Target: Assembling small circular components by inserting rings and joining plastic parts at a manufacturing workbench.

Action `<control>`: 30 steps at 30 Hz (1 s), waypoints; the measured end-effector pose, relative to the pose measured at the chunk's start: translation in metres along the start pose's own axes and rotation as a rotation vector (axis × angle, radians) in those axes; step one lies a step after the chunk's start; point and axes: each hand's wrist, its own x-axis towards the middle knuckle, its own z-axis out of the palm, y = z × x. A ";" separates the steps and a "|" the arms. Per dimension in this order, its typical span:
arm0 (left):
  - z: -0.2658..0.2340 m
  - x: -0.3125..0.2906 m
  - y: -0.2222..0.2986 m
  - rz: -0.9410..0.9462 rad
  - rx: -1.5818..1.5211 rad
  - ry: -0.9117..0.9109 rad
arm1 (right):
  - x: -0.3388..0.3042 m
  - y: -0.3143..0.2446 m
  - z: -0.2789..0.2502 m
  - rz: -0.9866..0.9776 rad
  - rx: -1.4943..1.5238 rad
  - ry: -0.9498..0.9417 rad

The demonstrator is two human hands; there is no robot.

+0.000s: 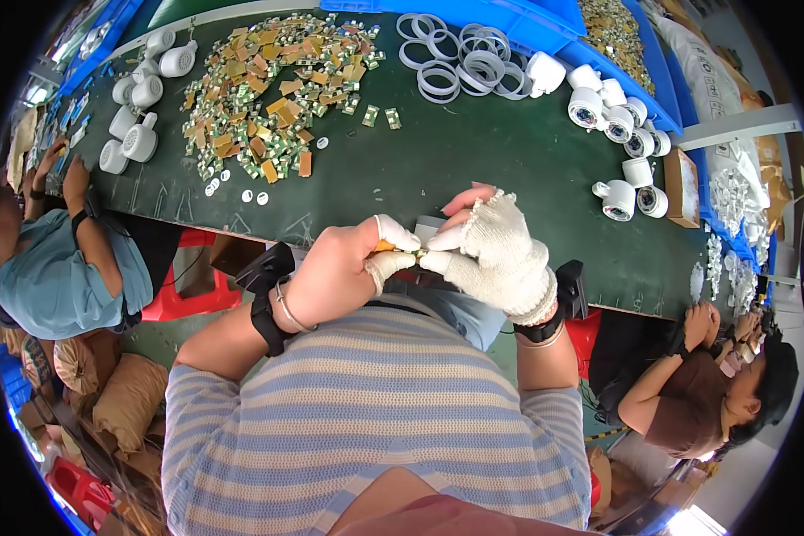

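Note:
Near the table's front edge, my left hand [338, 270] and my right hand [500, 255] meet in front of my body. White coverings wrap the left thumb and forefinger, which pinch a small circuit board [385, 246]; its orange side shows between them. My right hand wears a white knit glove with bare fingertips. Its thumb and forefinger are pressed together at a tiny green piece [418, 255] between the two hands. Whether that piece belongs to the same board I cannot tell. Just beyond the fingertips is a pale grey block-like object [429, 227], partly hidden.
A wide pile of small green and orange circuit boards [277, 94] covers the green table [366, 179]. Translucent rings [482, 67] lie at the back. White round housings [585, 105] stand right, more [140, 140] left. Blue bins [518, 25] line the far edge. People sit at both sides.

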 end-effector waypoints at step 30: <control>-0.112 0.015 -0.017 0.136 0.228 0.418 | -0.101 0.115 -0.130 0.706 -0.672 0.529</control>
